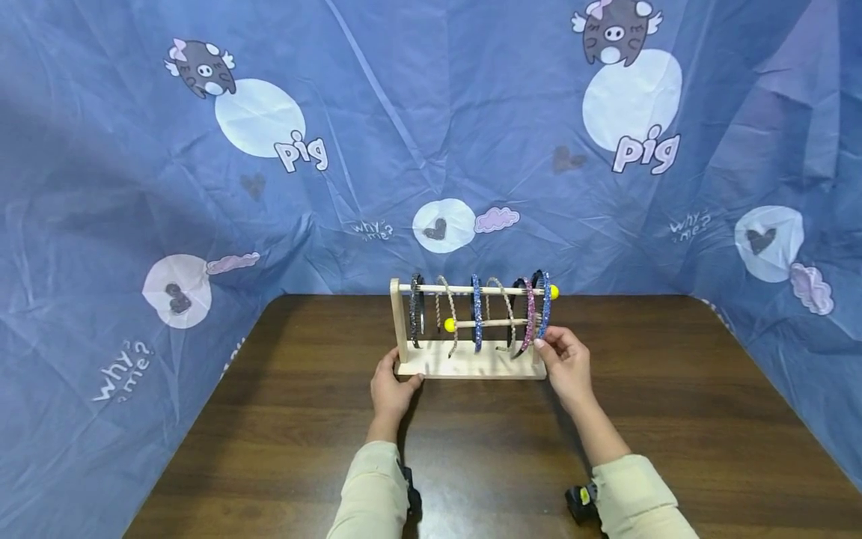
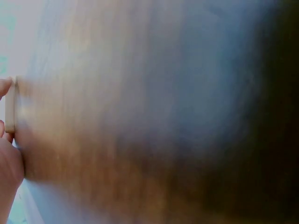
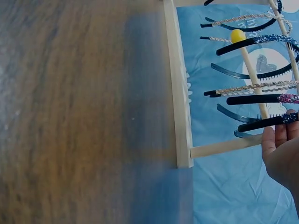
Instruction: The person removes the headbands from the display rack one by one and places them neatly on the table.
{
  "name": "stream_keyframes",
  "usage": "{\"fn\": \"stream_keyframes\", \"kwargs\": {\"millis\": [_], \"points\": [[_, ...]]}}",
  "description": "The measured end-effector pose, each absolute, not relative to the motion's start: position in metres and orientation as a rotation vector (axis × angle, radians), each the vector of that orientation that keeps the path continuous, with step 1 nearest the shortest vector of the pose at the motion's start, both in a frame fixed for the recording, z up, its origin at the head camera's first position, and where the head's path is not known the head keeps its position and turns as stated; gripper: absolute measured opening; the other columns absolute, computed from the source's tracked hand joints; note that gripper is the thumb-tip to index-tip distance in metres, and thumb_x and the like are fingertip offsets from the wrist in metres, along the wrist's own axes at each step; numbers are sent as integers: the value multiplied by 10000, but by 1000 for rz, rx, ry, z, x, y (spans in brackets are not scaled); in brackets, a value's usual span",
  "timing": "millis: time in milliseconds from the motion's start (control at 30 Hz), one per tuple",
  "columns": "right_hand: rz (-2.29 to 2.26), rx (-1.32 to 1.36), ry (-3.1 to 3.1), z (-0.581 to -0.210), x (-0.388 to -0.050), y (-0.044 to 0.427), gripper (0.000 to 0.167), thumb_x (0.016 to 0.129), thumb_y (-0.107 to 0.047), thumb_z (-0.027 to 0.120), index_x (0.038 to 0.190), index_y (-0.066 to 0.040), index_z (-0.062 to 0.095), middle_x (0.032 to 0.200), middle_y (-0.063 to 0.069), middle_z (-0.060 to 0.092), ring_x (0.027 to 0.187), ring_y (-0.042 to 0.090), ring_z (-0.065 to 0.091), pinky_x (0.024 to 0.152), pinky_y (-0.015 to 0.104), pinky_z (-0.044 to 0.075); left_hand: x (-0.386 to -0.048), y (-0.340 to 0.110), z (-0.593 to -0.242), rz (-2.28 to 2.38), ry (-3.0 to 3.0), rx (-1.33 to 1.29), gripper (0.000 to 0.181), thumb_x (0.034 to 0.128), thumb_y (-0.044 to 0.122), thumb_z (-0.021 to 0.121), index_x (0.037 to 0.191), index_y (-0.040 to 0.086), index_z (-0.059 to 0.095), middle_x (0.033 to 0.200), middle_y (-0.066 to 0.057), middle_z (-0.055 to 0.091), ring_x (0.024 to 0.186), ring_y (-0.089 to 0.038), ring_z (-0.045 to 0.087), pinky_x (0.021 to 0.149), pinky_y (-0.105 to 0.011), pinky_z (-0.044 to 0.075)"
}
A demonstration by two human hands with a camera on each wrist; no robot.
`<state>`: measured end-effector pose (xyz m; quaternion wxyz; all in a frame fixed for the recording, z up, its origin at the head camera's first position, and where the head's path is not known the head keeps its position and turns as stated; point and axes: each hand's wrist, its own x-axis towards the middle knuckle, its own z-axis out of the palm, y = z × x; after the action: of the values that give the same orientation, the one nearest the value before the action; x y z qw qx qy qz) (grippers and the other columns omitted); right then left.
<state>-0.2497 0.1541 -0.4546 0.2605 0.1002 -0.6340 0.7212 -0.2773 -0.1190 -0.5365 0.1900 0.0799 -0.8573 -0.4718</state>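
Observation:
A wooden headband stand (image 1: 438,367) with two rods sits on the table, several glittery headbands hanging on it. At the stand's left end, my left hand (image 1: 393,388) grips the base between thumb and fingers; the left wrist view catches only part of that hand (image 2: 8,163) at its edge. With thumb and fingers my right hand (image 1: 569,367) pinches the lower part of the blue headband (image 1: 546,299) at the right end of the upper rod. Beside it hangs a pink headband (image 1: 529,314). Further left are another blue headband (image 1: 477,314), braided beige ones, and a dark headband (image 1: 414,314).
The brown wooden table (image 1: 303,419) stretches out around the stand. Behind it hangs a blue cloth (image 1: 377,150) printed with pigs and lettering. Yellow balls cap the upper rod (image 1: 554,292) and the lower rod (image 3: 237,36).

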Motion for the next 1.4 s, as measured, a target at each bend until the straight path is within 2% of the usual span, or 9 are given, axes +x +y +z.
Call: {"fn": "stream_keyframes", "kwargs": {"millis": [133, 500, 600, 900, 1233, 1400], "points": [[1978, 283, -1655, -461, -258, 158, 121, 791, 217, 539, 902, 239, 497, 766, 26, 600, 698, 82, 541, 614, 149, 443, -278, -119, -535, -1324, -2405, 200, 670, 639, 93, 823, 1252, 64, 555, 1190, -136, 578, 1102, -336, 520, 942, -447, 380], [2024, 337, -1549, -448, -260, 168, 115, 817, 194, 537, 922, 215, 496, 841, 24, 661, 785, 114, 608, 710, 173, 480, -275, -120, -535, -1327, -2384, 188, 639, 647, 93, 818, 1232, 46, 563, 1180, -146, 581, 1092, -351, 520, 936, -461, 376], [2070, 388, -1491, -443, -259, 170, 96, 824, 202, 523, 915, 171, 526, 852, 21, 669, 806, 127, 629, 740, 195, 494, -276, -120, -536, -1324, -2376, 198, 637, 643, 93, 823, 1224, 43, 568, 1172, -142, 586, 1095, -341, 522, 939, -451, 378], [2168, 448, -1362, -424, -255, 175, 205, 831, 207, 512, 909, 42, 606, 868, 101, 669, 822, 178, 639, 763, 259, 513, -276, -119, -533, -1321, -2371, 196, 641, 640, 94, 825, 1224, 35, 566, 1169, -148, 587, 1096, -343, 521, 939, -454, 377], [2076, 383, -1435, -421, -258, 192, 150, 818, 199, 542, 896, 85, 601, 888, 44, 676, 810, 155, 636, 742, 202, 488, -278, -119, -531, -1313, -2372, 180, 631, 649, 100, 821, 1220, 29, 561, 1176, -152, 582, 1095, -341, 522, 935, -455, 379], [2048, 280, -1518, -431, -258, 201, 98, 818, 189, 553, 916, 190, 554, 860, 24, 687, 783, 129, 642, 730, 191, 491, -274, -118, -531, -1333, -2377, 193, 627, 649, 93, 822, 1218, 34, 564, 1177, -147, 583, 1098, -339, 520, 944, -450, 373]]}}
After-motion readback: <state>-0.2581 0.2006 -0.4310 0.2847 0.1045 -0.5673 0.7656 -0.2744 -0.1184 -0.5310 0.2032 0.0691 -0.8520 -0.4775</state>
